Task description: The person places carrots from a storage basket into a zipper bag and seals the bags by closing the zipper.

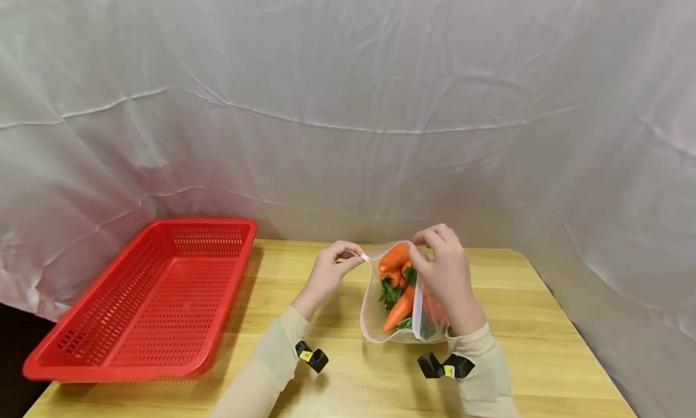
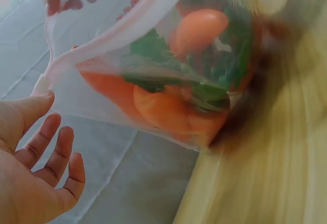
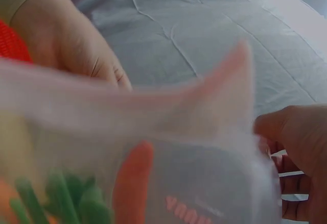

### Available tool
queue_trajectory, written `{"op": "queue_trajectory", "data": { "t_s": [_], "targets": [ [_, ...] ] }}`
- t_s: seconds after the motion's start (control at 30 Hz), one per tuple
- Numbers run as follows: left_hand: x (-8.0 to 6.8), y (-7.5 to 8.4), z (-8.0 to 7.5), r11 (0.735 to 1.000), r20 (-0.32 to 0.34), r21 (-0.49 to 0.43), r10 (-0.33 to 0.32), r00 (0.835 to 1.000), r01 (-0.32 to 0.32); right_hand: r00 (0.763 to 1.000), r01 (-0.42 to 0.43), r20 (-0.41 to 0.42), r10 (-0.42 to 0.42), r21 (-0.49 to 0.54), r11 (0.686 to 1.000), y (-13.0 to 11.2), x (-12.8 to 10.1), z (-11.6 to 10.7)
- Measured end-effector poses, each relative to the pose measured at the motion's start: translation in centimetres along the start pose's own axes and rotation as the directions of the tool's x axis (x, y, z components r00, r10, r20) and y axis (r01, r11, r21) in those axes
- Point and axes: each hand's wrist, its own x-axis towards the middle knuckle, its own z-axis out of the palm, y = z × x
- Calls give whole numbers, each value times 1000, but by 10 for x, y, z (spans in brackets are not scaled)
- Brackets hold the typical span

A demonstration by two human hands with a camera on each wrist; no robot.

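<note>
At the frame's lower centre both hands, left hand (image 1: 328, 272) and right hand (image 1: 443, 267), pinch the clear zip-top plastic bag (image 1: 380, 321) of orange carrots (image 1: 399, 310) (upright on the wooden desk (image 1: 544, 345)); uneven pulling could spill them.

Bare table (image 1: 544, 345) lies right of the bag (image 1: 402, 303); the red basket (image 1: 157, 297) blocks the left side.

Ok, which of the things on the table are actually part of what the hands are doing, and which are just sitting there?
In hand:
- clear zip bag, gripped at its top edge by the left hand and the right hand
- carrots with green tops, inside the bag

Lying about:
- red plastic basket, apart on the left of the wooden table
- white backdrop sheet
</note>
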Motion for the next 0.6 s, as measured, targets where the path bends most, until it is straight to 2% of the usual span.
{"op": "queue_trajectory", "data": {
  "t_s": [0.17,0.37,0.5,0.6],
  "targets": [
    [2,2,-8,999,-50,-35,5,999,-7,999,35,6,-35,-6,999,2,-2,-4],
    [5,4,-23,998,-110,-56,3,994,-9,992,121,-34,-120,18,992,6,-7,-9],
    [5,7,-35,997,-145,-79,-3,989,-8,978,200,-64,-198,33,979,9,-14,-10],
    [4,9,-44,996,-168,-94,-11,986,-5,959,274,-88,-270,37,961,10,-20,-9]
  ]
}}
